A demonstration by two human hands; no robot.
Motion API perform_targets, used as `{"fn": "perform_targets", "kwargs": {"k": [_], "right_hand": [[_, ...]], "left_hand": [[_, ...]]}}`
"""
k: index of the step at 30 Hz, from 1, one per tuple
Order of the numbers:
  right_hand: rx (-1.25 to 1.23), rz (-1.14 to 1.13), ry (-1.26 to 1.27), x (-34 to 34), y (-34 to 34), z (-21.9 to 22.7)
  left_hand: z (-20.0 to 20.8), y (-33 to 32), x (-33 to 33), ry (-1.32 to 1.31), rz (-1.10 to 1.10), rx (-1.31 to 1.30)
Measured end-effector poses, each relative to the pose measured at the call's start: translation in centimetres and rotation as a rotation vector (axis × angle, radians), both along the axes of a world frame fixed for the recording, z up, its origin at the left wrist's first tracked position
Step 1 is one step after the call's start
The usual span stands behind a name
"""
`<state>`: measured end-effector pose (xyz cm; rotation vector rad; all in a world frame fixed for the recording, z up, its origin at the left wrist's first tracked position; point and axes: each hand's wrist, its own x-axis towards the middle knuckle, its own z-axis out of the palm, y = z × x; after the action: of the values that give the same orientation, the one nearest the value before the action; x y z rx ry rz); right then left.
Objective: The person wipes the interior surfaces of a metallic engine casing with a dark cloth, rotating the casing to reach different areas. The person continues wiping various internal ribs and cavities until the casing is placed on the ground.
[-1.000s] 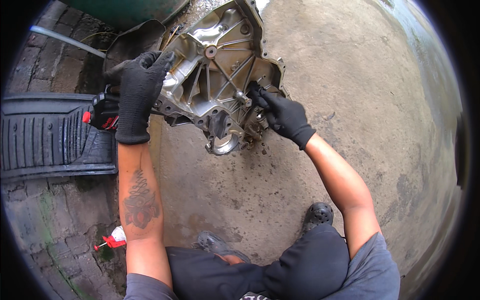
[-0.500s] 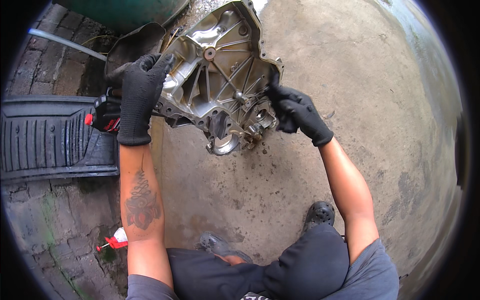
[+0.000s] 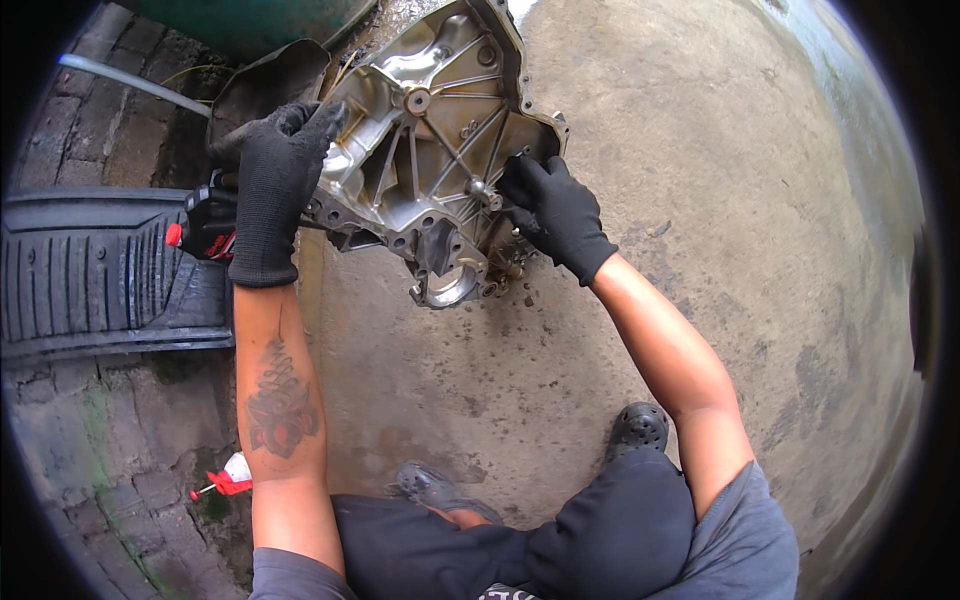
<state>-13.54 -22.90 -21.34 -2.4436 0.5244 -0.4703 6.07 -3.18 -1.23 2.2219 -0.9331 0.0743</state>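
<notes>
A ribbed silver metal housing (image 3: 450,150) tilts over stained grey concrete (image 3: 720,200). The black-gloved left hand (image 3: 285,185) grasps its left edge; the black-gloved right hand (image 3: 550,205) curls against its right inner side, contents undeterminable. Left of the housing: a red-capped black plastic bottle (image 3: 208,222), contents hidden, and a grooved black mat (image 3: 110,270); beyond it, a rounded green vessel (image 3: 240,20).

L hand (image 3: 277,185), blk glove, has hold of ribbed metal casing (image 3: 440,150) by its L edge! R hand (image 3: 555,210), gloved too, fingers curled, right up at casing's R side. Blk bottle (image 3: 207,222) w/ red cap just beside L hand, nr grooved blk mat (image 3: 110,270); concrete flr (image 3: 700,200) to R.
</notes>
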Motion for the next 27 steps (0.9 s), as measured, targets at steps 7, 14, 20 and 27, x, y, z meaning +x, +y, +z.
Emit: {"fn": "perform_targets", "kwargs": {"k": [7,14,20,27], "right_hand": [[0.412,0.116,-0.186,-0.1,-1.8,0.1],[1.233,0.191,0.024,-0.6,-3.1,1.1],[1.406,-0.063,-0.055,0.5,-1.4,1.3],[0.322,-0.014,-0.108,1.6,0.5,1.0]], "left_hand": [[-0.1,0.4,0.5,-0.147,-0.086,0.068],[0.6,0.5,0.0,-0.177,-0.008,0.33],[0.1,0.0,0.3,-0.075,-0.065,0.053],[0.1,-0.2,0.1,-0.084,-0.003,0.06]]}}
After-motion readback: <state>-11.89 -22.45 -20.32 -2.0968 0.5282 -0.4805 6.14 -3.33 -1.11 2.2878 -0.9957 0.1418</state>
